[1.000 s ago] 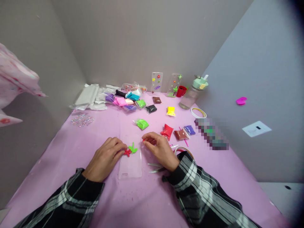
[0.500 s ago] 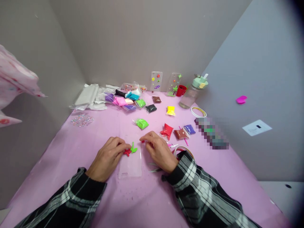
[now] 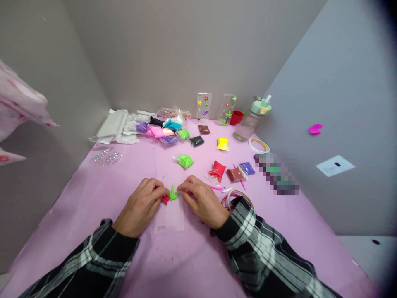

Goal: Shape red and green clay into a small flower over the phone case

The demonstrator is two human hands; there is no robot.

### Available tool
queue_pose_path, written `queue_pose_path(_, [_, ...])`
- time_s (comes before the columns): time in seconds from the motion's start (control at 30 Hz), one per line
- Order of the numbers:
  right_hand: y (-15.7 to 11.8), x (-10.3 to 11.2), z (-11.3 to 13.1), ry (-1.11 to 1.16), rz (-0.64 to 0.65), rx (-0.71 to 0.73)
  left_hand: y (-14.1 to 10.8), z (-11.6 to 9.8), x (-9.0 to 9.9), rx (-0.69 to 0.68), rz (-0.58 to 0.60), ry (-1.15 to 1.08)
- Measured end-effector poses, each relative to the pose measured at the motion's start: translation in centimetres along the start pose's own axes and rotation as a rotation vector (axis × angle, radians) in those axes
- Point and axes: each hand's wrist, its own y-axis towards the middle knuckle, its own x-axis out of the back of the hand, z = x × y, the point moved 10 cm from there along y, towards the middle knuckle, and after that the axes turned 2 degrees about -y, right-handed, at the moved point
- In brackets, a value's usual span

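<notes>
A clear phone case [image 3: 169,221] lies flat on the table between my hands. On its upper part sit a red clay flower [image 3: 165,200] and a green clay stem with leaves [image 3: 173,195], side by side. My left hand [image 3: 141,207] is closed, thumb and index fingertips at the red flower's left edge, partly covering it. Just right of the green leaves, my right hand [image 3: 203,202] is closed in a pinch above the case's right edge. Whatever its fingertips hold is too small or hidden to make out.
Clay packets in green [image 3: 185,161], red [image 3: 217,171], brown [image 3: 236,174] and yellow [image 3: 222,144] lie beyond my hands. Tape rolls [image 3: 259,146] and a water bottle [image 3: 246,126] stand right. Decorated cases [image 3: 204,107] lean on the back wall; gem stickers [image 3: 107,157] lie left.
My right hand has moved left and slightly down, its fingertips now close to the green leaves. The red bit seen near its fingertips is out of sight. My left hand stays at the flower.
</notes>
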Motion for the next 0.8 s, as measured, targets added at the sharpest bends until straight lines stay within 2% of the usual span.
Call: queue_pose_path(0.8, [-0.11,-0.51,0.25,-0.009,0.042,-0.001,-0.01,0.03,0.24,0.025,0.007,0.01])
